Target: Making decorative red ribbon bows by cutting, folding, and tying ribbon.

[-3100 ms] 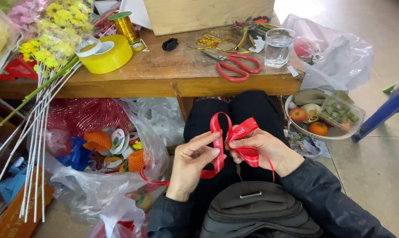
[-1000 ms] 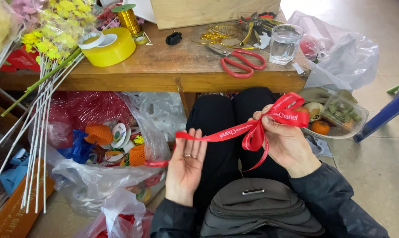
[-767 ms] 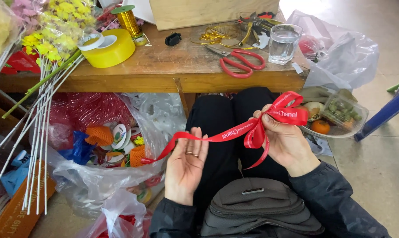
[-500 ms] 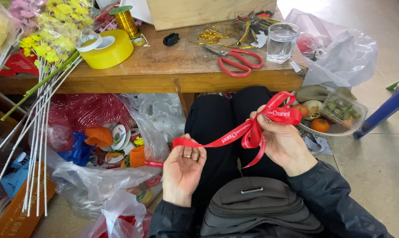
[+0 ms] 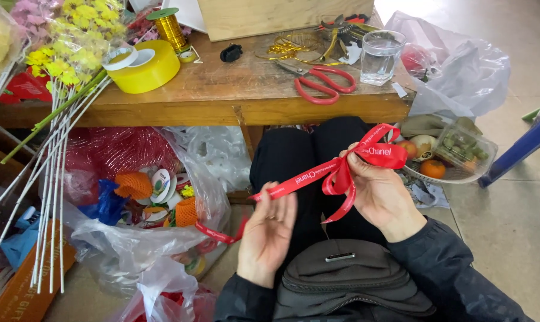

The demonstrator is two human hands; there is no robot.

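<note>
Red printed ribbon (image 5: 310,176) stretched over the lap, in front of a low wooden table (image 5: 222,101); long axis slanting from lower left up to upper right. Bunched loops of a half-formed bow at the upper right end, pinched between thumb and fingers of right hand (image 5: 382,192), closed on the gather. One loose tail hanging down from the pinch. Left hand (image 5: 268,229) lower and to the left, palm up, fingers loosely spread and mostly open; ribbon strip crossing just at the fingertips, touching or nearly so, firm grip not confirmed. Slack end running on past the left hand toward a clear plastic bag (image 5: 132,244) of oddments on the floor. Right hand nearer the bow; left nearer the free length. Red-handled scissors (image 5: 320,83) on the table, well apart.
</note>
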